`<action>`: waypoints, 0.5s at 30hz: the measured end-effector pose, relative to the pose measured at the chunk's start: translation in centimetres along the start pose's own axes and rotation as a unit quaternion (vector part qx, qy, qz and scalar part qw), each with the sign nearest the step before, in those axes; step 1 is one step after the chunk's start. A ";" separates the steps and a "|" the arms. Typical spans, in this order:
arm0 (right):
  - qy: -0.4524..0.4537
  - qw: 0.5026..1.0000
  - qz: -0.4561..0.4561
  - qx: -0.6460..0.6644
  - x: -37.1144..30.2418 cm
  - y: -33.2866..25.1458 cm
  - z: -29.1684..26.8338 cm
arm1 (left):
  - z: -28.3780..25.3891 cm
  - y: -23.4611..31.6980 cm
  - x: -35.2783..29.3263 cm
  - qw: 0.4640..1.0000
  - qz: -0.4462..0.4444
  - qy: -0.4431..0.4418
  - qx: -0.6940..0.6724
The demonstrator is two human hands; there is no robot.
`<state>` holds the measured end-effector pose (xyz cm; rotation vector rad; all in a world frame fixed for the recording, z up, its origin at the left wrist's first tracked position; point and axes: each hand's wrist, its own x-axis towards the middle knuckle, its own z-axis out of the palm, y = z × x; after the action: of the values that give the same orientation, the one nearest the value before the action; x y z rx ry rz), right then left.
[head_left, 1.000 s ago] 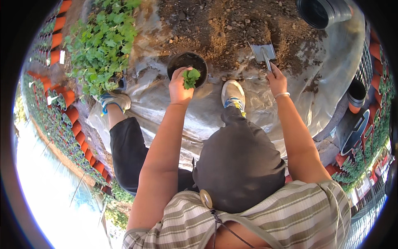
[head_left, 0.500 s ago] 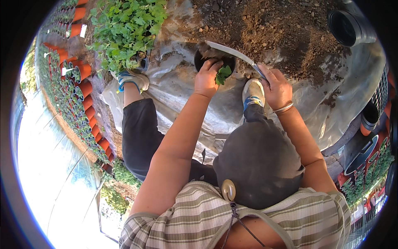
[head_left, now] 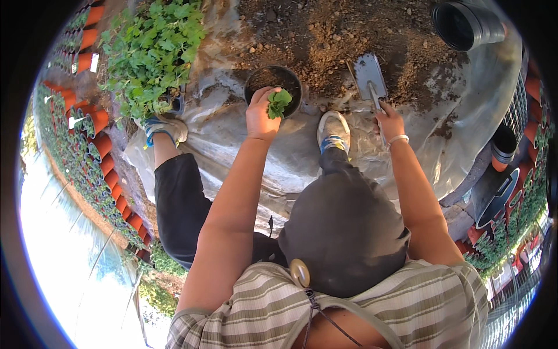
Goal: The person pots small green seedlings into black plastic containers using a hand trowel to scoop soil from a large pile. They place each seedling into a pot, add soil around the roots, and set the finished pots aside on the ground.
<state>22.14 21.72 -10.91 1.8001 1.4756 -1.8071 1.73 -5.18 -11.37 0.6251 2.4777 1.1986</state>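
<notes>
My left hand [head_left: 263, 121] is closed on a small green leafy seedling [head_left: 279, 103], keeping it at the near side of a round black pot [head_left: 299, 93]. Brown soil [head_left: 270, 74] shows inside the pot; the seedling's roots are hidden by my fingers. Farther right, my right hand [head_left: 390, 122] grips the handle of a hand trowel [head_left: 367, 70]. The trowel's flat grey metal blade points away from me, at the near edge of a loose soil heap [head_left: 325, 35].
Clear plastic sheeting [head_left: 221, 136] covers the ground under my shoes [head_left: 334, 131]. Bushy green plants [head_left: 154, 52] stand at the far left. Stacked black pots [head_left: 459, 26] lie at the far right. Orange pots [head_left: 99, 119] line the left side.
My right hand has swung the trowel from above the pot rightward to the soil heap. My left hand keeps the seedling at the pot, and the whole view has shifted a little.
</notes>
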 end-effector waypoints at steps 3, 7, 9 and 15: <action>-0.006 0.999 -0.032 0.022 1.0 1.4 -0.5 | 0.4 0.4 0.1 0.999 0.015 -0.010 0.035; -0.039 0.999 -0.012 0.022 0.6 1.3 -0.5 | -1.1 2.4 -0.4 0.995 0.021 -0.020 0.095; -0.062 0.998 0.026 0.010 0.5 0.0 0.1 | -1.0 2.6 0.1 0.994 0.031 -0.012 0.108; -0.047 0.998 -0.010 0.049 2.2 -4.2 4.0 | -1.0 2.8 0.1 0.994 0.045 -0.019 0.099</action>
<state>15.99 21.96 -11.63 1.7242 1.3991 -1.9781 1.92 -4.21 -8.53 0.8127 2.5798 0.9676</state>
